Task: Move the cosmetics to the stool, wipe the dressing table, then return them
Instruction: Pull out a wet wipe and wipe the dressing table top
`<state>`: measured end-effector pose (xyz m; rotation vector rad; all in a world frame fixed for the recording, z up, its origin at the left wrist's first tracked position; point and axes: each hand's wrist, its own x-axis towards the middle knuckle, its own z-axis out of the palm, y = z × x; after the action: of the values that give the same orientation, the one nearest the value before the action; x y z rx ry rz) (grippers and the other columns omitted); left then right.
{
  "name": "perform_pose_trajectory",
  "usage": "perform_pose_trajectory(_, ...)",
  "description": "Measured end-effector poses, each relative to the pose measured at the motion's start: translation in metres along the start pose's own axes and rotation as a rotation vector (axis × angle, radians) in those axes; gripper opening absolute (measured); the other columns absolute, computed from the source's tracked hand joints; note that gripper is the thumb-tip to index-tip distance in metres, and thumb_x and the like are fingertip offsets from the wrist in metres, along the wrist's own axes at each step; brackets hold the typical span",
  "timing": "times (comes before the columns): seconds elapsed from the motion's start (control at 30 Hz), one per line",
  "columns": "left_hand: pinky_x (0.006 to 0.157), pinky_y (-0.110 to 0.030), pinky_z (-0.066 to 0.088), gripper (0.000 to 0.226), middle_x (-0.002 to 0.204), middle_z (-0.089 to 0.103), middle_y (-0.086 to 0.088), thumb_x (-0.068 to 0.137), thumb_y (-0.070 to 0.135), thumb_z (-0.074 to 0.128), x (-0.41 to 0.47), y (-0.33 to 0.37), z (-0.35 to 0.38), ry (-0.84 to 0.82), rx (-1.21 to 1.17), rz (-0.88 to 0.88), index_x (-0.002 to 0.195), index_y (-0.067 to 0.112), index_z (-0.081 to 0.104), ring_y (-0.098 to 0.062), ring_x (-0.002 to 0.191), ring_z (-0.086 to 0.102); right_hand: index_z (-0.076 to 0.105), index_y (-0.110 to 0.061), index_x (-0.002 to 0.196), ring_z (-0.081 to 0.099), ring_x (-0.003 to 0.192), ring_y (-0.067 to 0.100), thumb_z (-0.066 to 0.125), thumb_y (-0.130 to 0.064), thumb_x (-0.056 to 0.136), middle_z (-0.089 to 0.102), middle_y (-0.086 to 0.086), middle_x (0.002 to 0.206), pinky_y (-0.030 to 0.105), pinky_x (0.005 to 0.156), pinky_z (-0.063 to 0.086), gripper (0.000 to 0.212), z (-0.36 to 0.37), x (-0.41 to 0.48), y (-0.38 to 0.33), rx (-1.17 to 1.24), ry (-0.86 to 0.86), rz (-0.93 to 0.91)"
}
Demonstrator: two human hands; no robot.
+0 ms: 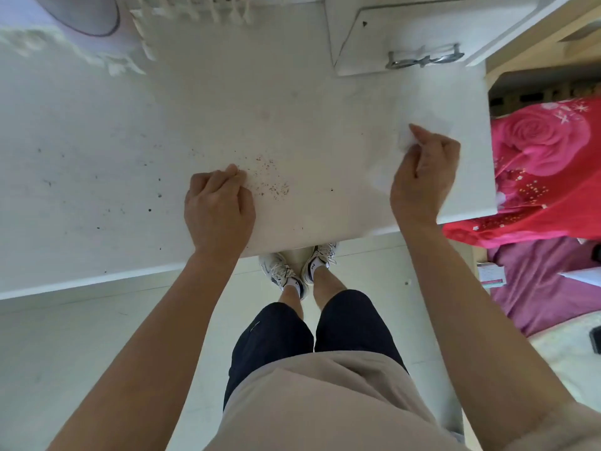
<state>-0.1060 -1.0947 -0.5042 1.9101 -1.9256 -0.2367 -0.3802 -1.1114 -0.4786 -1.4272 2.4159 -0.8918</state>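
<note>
White dressing table (260,109) speckled with brown crumbs (271,182), thin white tissue (406,141) near its right edge.

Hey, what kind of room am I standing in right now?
Most likely a bedroom: a white dressing table with a small handled drawer, and right beside it a bed with a pink rose-print quilt.

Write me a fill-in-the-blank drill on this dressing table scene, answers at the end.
The right hand pinches a wipe of ____ colour on the dressing table.
The left hand rests, fingers curled, beside specks of ____ colour.
The bedding right of the table bears a large pink ____.
Missing words: white; brown; rose.
</note>
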Motion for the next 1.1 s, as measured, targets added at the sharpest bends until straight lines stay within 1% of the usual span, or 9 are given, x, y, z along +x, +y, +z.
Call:
perform_pose_trajectory(0.13, 0.065, -0.034, 0.052, 0.02, 0.099, 0.075, -0.005, 0.085, 0.009, 0.058, 0.004, 0.004, 0.0, -0.011, 0.031, -0.021, 0.092, 0.009, 0.077, -0.035, 0.087, 0.06, 0.044, -0.015, 0.147, 0.042, 0.117, 0.038, 0.043, -0.01, 0.095, 0.042, 0.017, 0.137, 0.04, 0.1, 0.031, 0.052, -0.017, -0.009, 0.042, -0.392, -0.077, 0.325)
perform_pose_trajectory(0.4, 0.059, -0.03, 0.04, 0.024, 0.087, 0.071, -0.007, 0.088, 0.013, 0.055, 0.024, 0.017, -0.013, -0.145, 0.074, -0.077, 0.092, 0.009, 0.078, -0.034, 0.09, 0.058, 0.055, -0.007, 0.134, 0.05, 0.099, 0.032, 0.053, -0.002, 0.085, 0.051, 0.015, 0.115, 0.041, 0.086, 0.041, 0.049, 0.041, -0.095, -0.068, -0.063, -0.522, -0.23)
perform_pose_trajectory(0.47, 0.062, -0.031, 0.043, 0.024, 0.09, 0.072, -0.007, 0.088, 0.014, 0.055, 0.029, 0.017, -0.017, -0.181, 0.07, -0.073, 0.093, 0.01, 0.078, -0.032, 0.091, 0.061, 0.062, -0.008, 0.127, 0.054, 0.098, 0.032, 0.054, 0.002, 0.087, 0.054, 0.014, 0.111, 0.044, 0.088, 0.044, 0.042, 0.042, -0.087, -0.073, 0.14, -0.555, -0.225)
perform_pose_trajectory(0.53, 0.071, -0.034, 0.047, 0.025, 0.096, 0.074, -0.006, 0.088, 0.014, 0.054, 0.031, 0.013, -0.023, -0.214, 0.038, -0.075, 0.097, 0.01, 0.077, -0.03, 0.097, 0.063, 0.063, -0.009, 0.128, 0.057, 0.098, 0.03, 0.052, -0.001, 0.09, 0.054, 0.013, 0.11, 0.042, 0.087, 0.049, 0.04, 0.037, -0.066, -0.061, 0.223, -0.465, -0.186)
perform_pose_trajectory(0.63, 0.088, -0.039, 0.048, 0.027, 0.111, 0.07, -0.009, 0.088, 0.008, 0.052, 0.031, -0.003, -0.034, -0.165, 0.031, -0.088, 0.107, 0.007, 0.072, -0.03, 0.113, 0.057, 0.06, -0.011, 0.132, 0.057, 0.099, 0.031, 0.056, -0.018, 0.093, 0.054, 0.013, 0.11, 0.041, 0.087, 0.048, 0.039, 0.025, -0.036, -0.024, 0.1, -0.296, -0.148)
perform_pose_trajectory(0.7, 0.102, -0.046, 0.042, 0.032, 0.125, 0.063, -0.013, 0.088, 0.005, 0.052, 0.028, -0.014, -0.039, -0.141, 0.068, -0.116, 0.116, 0.005, 0.068, -0.033, 0.125, 0.05, 0.06, -0.011, 0.132, 0.054, 0.095, 0.035, 0.055, -0.031, 0.095, 0.057, 0.015, 0.105, 0.041, 0.084, 0.042, 0.043, 0.018, -0.029, -0.003, -0.125, -0.246, -0.198)
perform_pose_trajectory(0.83, 0.112, -0.052, 0.027, 0.04, 0.145, 0.044, -0.019, 0.091, 0.009, 0.05, 0.018, -0.029, -0.046, -0.146, 0.162, -0.26, 0.13, 0.007, 0.058, -0.036, 0.14, 0.034, 0.05, -0.008, 0.139, 0.05, 0.089, 0.032, 0.041, -0.032, 0.101, 0.056, 0.013, 0.1, 0.042, 0.078, 0.037, 0.046, 0.031, -0.058, -0.012, -0.355, -0.39, -0.442)
perform_pose_trajectory(0.93, 0.114, -0.055, 0.024, 0.045, 0.152, 0.035, -0.021, 0.095, 0.012, 0.046, 0.014, -0.041, -0.048, -0.184, 0.2, -0.323, 0.14, 0.01, 0.049, -0.037, 0.143, 0.027, 0.049, -0.008, 0.141, 0.053, 0.089, 0.031, 0.048, -0.024, 0.098, 0.058, 0.01, 0.099, 0.043, 0.079, 0.041, 0.046, 0.059, -0.085, -0.054, -0.351, -0.487, -0.63)
perform_pose_trajectory(1.1, 0.117, -0.053, 0.016, 0.055, 0.161, 0.012, -0.018, 0.1, 0.018, 0.041, 0.004, -0.052, -0.059, -0.281, 0.233, -0.394, 0.153, 0.016, 0.028, -0.036, 0.148, 0.014, 0.04, -0.017, 0.147, 0.052, 0.107, 0.028, 0.043, -0.022, 0.101, 0.056, 0.004, 0.116, 0.037, 0.09, 0.033, 0.046, 0.099, -0.097, -0.126, -0.208, -0.73, -0.712)
